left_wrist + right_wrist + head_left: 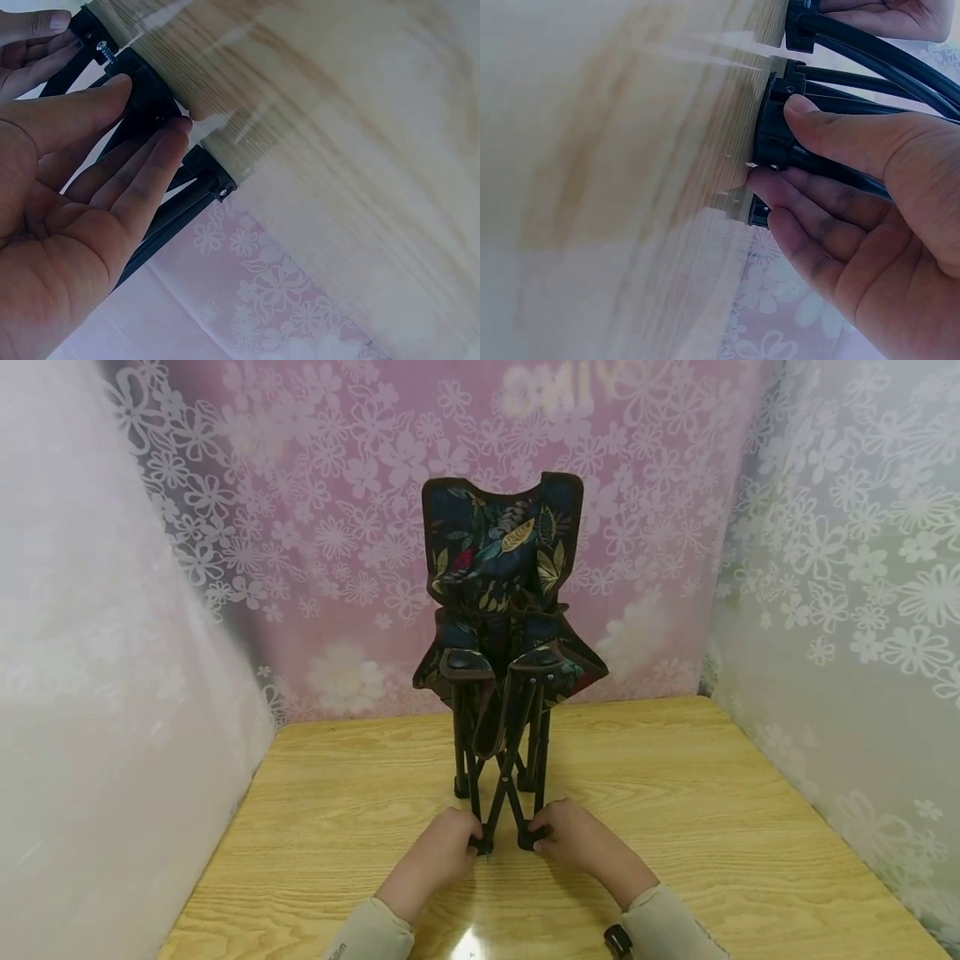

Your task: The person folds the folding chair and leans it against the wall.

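Observation:
A small folding camp chair (pixel 487 547) in dark leaf-print fabric stands upright on the table, its black legs drawn close together and its seat fabric bunched. With thumb and fingers, my left hand (pixel 448 845) pinches the black plastic foot (pixel 150 94) of the near left leg. My right hand (pixel 576 837) grips the near right foot (pixel 771 131) in the same manner, thumb on one side and fingers on the other. Crossed leg tubes (pixel 505 779) meet at a pivot between the hands. Behind them, the two rear feet (pixel 461 787) stand on the table.
The wood-grain table (pixel 337 793) extends around the chair. A pink curtain with white flowers (pixel 337 527) hangs behind, with pale sheets (pixel 847 610) along both sides. By the right sleeve (pixel 667 922) there is a small black object (pixel 618 941).

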The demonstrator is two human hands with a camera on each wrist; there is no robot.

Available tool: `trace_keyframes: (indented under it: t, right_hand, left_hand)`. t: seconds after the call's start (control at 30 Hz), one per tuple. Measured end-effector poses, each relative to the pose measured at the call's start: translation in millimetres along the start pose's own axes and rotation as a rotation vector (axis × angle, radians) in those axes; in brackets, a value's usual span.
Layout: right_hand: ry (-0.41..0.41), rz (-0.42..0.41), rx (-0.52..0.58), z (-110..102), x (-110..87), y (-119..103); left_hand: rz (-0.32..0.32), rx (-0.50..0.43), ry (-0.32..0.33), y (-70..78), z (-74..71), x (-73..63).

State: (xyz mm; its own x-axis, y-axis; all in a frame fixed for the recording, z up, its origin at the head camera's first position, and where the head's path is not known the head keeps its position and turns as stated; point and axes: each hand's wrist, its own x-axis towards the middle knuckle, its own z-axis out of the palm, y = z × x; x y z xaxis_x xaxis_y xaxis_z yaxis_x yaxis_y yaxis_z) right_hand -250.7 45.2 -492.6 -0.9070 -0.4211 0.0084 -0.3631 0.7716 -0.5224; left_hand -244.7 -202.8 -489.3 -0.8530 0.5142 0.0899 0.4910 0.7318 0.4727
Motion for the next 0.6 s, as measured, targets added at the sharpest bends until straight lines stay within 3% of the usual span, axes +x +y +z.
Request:
trace_keyframes:
  t: [0.6]
  right_hand:
    - [0.013, -0.016, 0.002, 0.3, 8.2, 4.8]
  left_hand:
    - [0.010, 0.010, 0.012, -3.0, -2.4, 6.0]
